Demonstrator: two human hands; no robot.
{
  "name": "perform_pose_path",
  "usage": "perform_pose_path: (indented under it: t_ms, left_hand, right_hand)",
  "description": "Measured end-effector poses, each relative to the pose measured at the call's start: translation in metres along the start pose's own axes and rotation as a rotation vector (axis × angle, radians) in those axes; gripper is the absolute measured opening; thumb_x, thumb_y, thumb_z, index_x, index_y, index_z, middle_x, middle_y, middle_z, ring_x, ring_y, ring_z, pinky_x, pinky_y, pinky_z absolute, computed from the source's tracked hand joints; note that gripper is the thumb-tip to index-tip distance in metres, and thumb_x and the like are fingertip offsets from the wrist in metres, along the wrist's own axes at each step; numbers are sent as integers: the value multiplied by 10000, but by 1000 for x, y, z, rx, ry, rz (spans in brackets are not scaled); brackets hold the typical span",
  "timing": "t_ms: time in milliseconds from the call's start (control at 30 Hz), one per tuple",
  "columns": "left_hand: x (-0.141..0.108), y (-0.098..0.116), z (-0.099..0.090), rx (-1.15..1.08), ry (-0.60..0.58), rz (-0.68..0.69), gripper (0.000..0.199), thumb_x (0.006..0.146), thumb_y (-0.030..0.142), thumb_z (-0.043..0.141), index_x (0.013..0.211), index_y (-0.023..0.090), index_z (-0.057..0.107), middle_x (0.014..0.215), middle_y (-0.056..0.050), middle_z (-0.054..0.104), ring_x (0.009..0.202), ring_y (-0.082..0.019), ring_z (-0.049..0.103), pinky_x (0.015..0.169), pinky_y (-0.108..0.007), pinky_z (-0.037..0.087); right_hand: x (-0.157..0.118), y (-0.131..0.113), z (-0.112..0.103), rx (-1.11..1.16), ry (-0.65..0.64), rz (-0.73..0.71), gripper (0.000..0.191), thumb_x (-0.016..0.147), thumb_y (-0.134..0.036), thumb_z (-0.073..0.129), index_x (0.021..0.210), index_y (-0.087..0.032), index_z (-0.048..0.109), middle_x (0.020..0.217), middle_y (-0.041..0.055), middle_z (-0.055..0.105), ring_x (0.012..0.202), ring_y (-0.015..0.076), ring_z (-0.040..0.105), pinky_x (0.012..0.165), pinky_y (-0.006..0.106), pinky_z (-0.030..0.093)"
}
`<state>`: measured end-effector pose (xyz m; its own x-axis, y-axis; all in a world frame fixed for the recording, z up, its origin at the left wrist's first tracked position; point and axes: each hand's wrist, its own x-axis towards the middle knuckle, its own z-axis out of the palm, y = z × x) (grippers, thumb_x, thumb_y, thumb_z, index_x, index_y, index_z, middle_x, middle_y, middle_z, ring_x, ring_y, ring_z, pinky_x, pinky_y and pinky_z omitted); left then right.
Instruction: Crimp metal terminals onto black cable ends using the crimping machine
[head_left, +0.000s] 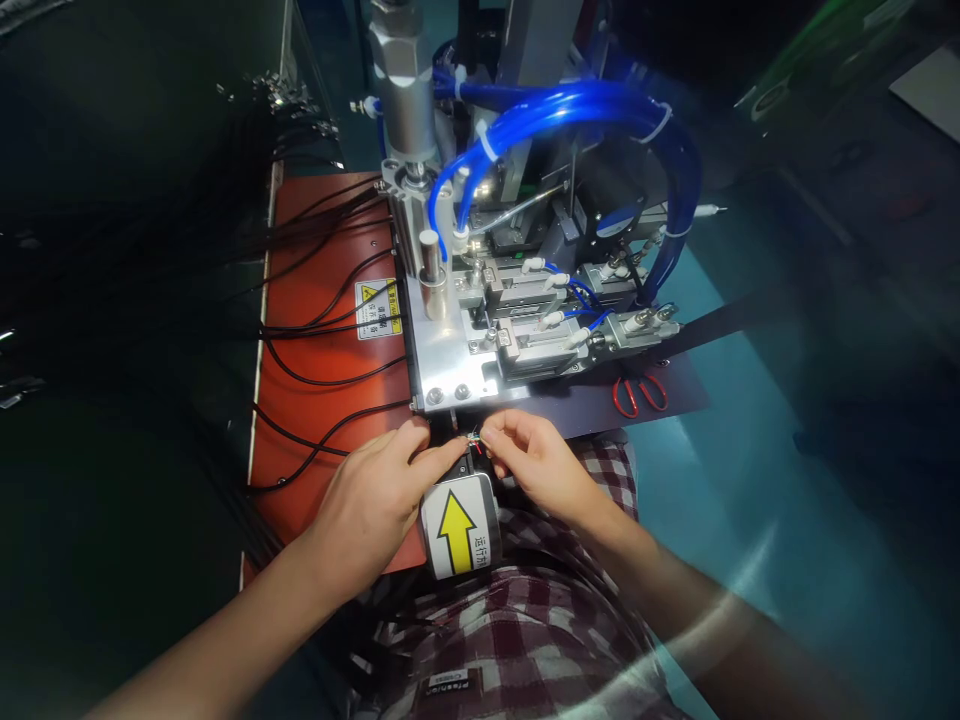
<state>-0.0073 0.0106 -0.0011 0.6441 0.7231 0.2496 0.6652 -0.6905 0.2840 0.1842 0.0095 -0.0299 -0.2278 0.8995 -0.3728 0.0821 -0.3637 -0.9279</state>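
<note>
Both of my hands meet at the front edge of a metal machine (442, 360). Thin coloured wires (473, 440), one of them red, show between my fingertips. My right hand (536, 465) is closed, with thumb and forefinger pinched on these wires from the right. From the left, my left hand (367, 495) reaches in with curled fingers, its thumb tip touching the wires; what lies under its fingers is hidden. Just below the fingertips sits a white part with a yellow arrow label (456, 530).
Black cables (322, 380) run across an orange-red mat (330, 235) at the left, with many more bundled beyond it. Blue air hoses (577, 100) arch over the machine. Red-handled scissors (626, 398) lie at its right front. Checked clothing (540, 620) is close below.
</note>
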Motion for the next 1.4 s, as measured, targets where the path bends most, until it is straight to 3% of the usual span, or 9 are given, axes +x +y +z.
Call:
perform_pose_path:
  t_ms: [367, 567, 800, 1033, 1233, 1333, 1400]
  left_hand:
    - [-2, -1, 1, 7, -44, -11, 341, 925, 146, 338, 1116, 173, 618, 800, -59, 565, 663, -178, 530, 563, -278, 440]
    - [-2, 0, 3, 40, -52, 1, 313, 903, 132, 386, 1116, 153, 614, 827, -73, 613, 659, -196, 546, 565, -307, 458]
    - [1, -2, 2, -97, 3, -12, 267, 891, 114, 401, 1035, 127, 625, 850, -79, 654, 716, -194, 600, 610, -299, 497]
    - [1, -3, 2, -69, 33, 8, 264, 888, 108, 399, 1017, 121, 628, 851, -84, 668, 725, -195, 624, 615, -299, 509]
    - [1, -2, 0, -44, 12, -7, 277, 881, 95, 388, 1015, 138, 627, 846, -73, 671, 707, -173, 621, 601, -277, 501]
    - [1, -1, 0, -10, 7, 6, 284, 879, 86, 378, 1008, 132, 627, 830, -76, 671, 696, -176, 618, 597, -285, 497]
    - [1, -1, 0, 9, 7, 22, 281, 882, 91, 375, 1003, 126, 626, 813, -77, 667, 680, -184, 611, 582, -294, 490]
  right_hand:
    - [-5, 1, 6, -245, 147, -89, 191, 889, -327, 473, 748, -202, 506, 633, -22, 502, 538, 126, 457, 509, 252, 369]
    - [-4, -4, 7, -304, 159, -51, 203, 884, -310, 471, 717, -199, 502, 587, -21, 528, 526, 134, 494, 513, 260, 375]
    - [1, -5, 0, 2, -12, 112, 249, 833, -388, 530, 717, -167, 532, 526, -34, 512, 466, 116, 486, 487, 246, 364]
    - [2, -1, 9, -18, 167, 12, 205, 778, -366, 605, 722, -170, 586, 606, -12, 540, 501, 122, 460, 467, 252, 356]
    - [-6, 1, 21, -253, 345, -248, 152, 840, -291, 553, 725, -194, 576, 666, 1, 548, 587, 143, 480, 571, 270, 386]
    - [-8, 2, 20, -285, 345, -224, 175, 854, -301, 533, 714, -199, 561, 669, 4, 553, 604, 149, 490, 581, 271, 384]
    - [-7, 1, 19, -168, 309, -137, 188, 841, -328, 544, 705, -198, 538, 625, -12, 530, 558, 137, 467, 534, 261, 364]
